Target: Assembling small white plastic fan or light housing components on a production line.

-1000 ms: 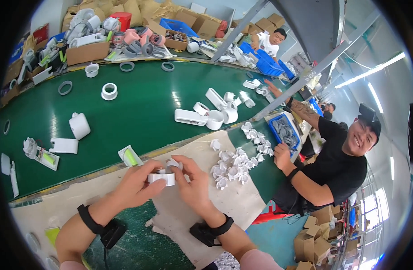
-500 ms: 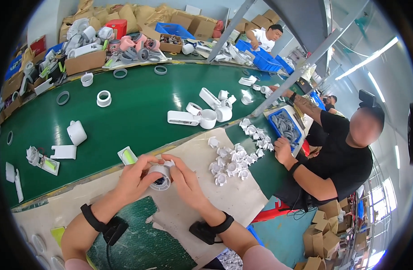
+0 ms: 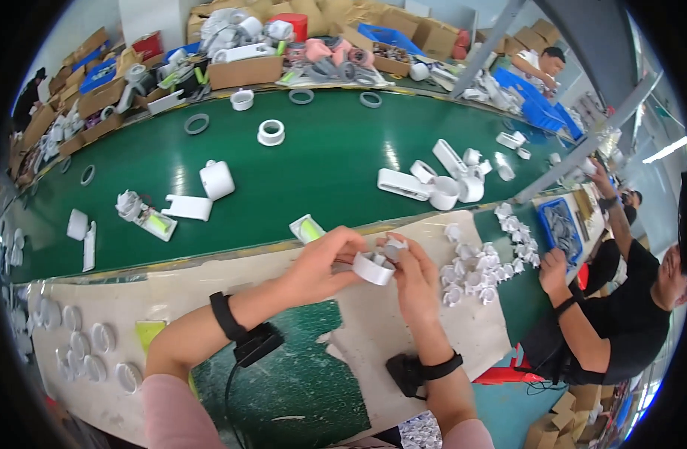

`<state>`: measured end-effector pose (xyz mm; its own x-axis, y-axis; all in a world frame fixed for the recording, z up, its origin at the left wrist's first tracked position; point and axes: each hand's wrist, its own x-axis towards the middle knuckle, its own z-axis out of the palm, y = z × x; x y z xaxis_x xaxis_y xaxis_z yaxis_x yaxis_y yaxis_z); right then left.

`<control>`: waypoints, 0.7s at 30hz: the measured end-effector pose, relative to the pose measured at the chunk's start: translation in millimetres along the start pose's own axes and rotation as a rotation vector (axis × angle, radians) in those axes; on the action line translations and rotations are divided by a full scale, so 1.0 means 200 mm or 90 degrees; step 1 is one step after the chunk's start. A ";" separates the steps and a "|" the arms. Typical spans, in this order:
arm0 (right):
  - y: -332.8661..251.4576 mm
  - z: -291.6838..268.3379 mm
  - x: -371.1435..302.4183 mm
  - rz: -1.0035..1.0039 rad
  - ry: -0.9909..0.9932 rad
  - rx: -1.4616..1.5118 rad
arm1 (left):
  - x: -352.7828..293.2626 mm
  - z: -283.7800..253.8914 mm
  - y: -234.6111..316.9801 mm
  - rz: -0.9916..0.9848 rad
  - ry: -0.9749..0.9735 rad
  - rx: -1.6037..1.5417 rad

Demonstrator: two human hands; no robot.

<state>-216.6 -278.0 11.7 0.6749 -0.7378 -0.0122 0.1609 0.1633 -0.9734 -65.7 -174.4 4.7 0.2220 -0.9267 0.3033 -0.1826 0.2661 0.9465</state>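
Note:
Over the cardboard-covered front of the table, my left hand (image 3: pixel 327 263) is closed on the left side of a short white plastic cylinder (image 3: pixel 372 270). The cylinder is tilted, with its opening upward. My right hand (image 3: pixel 418 283) pinches a small light-grey plastic piece (image 3: pixel 393 249) at the right rim of that opening. Whether the piece sits inside the cylinder or only touches it, I cannot tell. To the right of my right hand lies a pile of small white clawed plastic parts (image 3: pixel 472 271). Just beyond my left hand rests a white part with a yellow-green strip (image 3: pixel 307 228).
Along the green belt (image 3: pixel 298 168) lie white housings (image 3: pixel 443 192), grey rings (image 3: pixel 197 124) and a white collar (image 3: pixel 271 132). White round caps (image 3: pixel 94 368) are at the lower left. At right a co-worker (image 3: pixel 627 314) reaches beside a blue bin (image 3: pixel 560 228) of grey parts.
The view has swung left, so the scene sits further right. The cylinder has been turned, hiding its dark inside. The small piece in my right hand now shows above its rim.

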 end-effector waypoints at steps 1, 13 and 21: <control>0.00 0.00 0.00 -0.006 0.002 0.019 | 0.00 -0.01 0.00 -0.007 0.006 0.006; -0.01 0.07 -0.03 -0.064 -0.045 -0.085 | -0.01 -0.03 -0.01 0.164 0.010 0.138; -0.02 0.06 -0.03 -0.056 -0.064 -0.102 | -0.01 -0.02 -0.02 0.148 0.027 0.129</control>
<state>-213.0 -267.3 19.2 0.7330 -0.6743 0.0901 0.1110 -0.0121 -0.9937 -61.2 -172.6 1.7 0.1916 -0.8342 0.5171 -0.4188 0.4070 0.8118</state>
